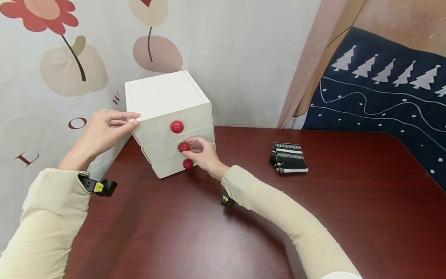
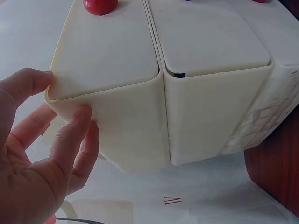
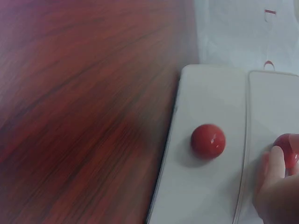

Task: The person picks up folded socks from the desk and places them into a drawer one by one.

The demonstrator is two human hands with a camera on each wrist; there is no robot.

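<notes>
A white three-drawer cabinet (image 1: 167, 95) stands at the table's back left, with red ball knobs down its front. My left hand (image 1: 106, 130) holds the cabinet's upper left front corner; the left wrist view shows the thumb at the front edge and fingers (image 2: 70, 135) against the side. With thumb and fingertips my right hand (image 1: 205, 155) pinches the middle drawer's red knob (image 1: 183, 147). Above it is the top knob (image 1: 177, 126), and just below the hand is the bottom knob (image 1: 188, 164). In the right wrist view the bottom knob (image 3: 208, 141) shows whole, while fingers partly cover the middle one.
A folded black-and-white striped cloth (image 1: 288, 158) lies on the dark red wooden table (image 1: 167, 232), right of the cabinet. Behind the table hangs a pale curtain (image 1: 244, 58) with flower prints. A navy cloth (image 1: 379, 89) with white trees hangs at the right.
</notes>
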